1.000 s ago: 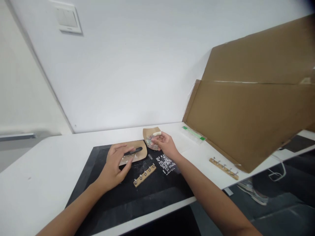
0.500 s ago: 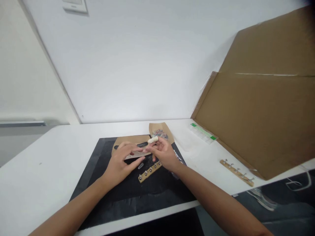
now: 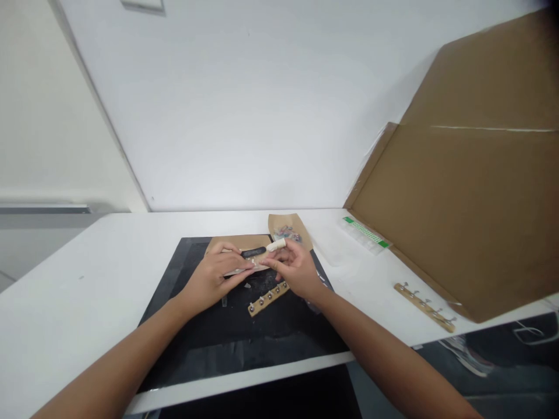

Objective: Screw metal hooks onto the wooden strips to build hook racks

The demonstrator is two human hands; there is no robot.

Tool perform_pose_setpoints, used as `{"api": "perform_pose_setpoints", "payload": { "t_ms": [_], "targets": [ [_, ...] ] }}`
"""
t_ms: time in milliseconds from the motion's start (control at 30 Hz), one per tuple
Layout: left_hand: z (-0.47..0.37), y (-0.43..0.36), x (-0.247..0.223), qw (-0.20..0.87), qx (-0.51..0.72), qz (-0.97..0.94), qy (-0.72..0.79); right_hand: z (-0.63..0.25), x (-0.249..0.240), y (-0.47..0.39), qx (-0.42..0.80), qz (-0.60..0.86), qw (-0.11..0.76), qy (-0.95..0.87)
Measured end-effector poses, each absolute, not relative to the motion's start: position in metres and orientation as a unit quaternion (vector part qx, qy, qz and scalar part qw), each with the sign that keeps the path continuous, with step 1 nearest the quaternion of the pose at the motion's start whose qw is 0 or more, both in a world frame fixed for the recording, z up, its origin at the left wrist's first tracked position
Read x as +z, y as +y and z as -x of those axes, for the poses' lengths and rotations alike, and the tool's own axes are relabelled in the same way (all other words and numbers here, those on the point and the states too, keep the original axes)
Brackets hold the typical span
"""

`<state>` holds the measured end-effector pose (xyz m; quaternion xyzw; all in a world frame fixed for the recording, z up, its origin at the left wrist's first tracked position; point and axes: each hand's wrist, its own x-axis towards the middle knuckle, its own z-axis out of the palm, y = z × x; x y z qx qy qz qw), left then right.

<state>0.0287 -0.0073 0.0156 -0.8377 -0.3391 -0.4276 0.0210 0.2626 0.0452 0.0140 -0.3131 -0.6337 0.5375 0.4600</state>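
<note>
Over the black mat (image 3: 196, 343), my left hand (image 3: 216, 273) has its thumb and index finger closed together, with a tiny pale bit at the tips that is too small to name. Close beside it, my right hand (image 3: 297, 270) is curled with the thumb against the fingers; what it pinches, if anything, is hidden. A white finger cot (image 3: 276, 245) covers one of its fingertips. Below the hands lies a wooden strip (image 3: 262, 304) with several small metal posts. Small clear pieces (image 3: 224, 301) lie on the mat nearby.
Behind the hands are a tan sheet with a dark oval (image 3: 254, 252) and a brown paper piece (image 3: 301, 224) under a bag of small items. To the right lie a clear green-labelled case (image 3: 367, 234), another wooden post strip (image 3: 423, 308) and a large cardboard box (image 3: 471, 209).
My left thumb and index finger have come together from being spread apart. The clear piece below that hand no longer lies where it was. The view has shifted slightly.
</note>
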Motion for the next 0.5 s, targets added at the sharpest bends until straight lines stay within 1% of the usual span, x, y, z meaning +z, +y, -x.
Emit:
{"api": "perform_pose_setpoints", "payload": {
  "t_ms": [133,267,367,500],
  "targets": [
    [-0.012,-0.005,0.015,0.016,-0.363,0.873,-0.324,-0.269,0.017,0.046,0.471,0.334,0.432,-0.693],
    [-0.002,-0.005,0.018,0.009,-0.316,0.888,-0.333,-0.271,0.021,0.046,0.428,0.322,0.425,-0.730],
    [-0.002,-0.006,0.023,-0.009,-0.280,0.905,-0.320,-0.272,0.023,0.046,0.413,0.314,0.423,-0.743],
    [-0.005,-0.009,0.027,-0.021,-0.270,0.908,-0.320,-0.272,0.024,0.044,0.416,0.310,0.422,-0.744]
  ]
}}
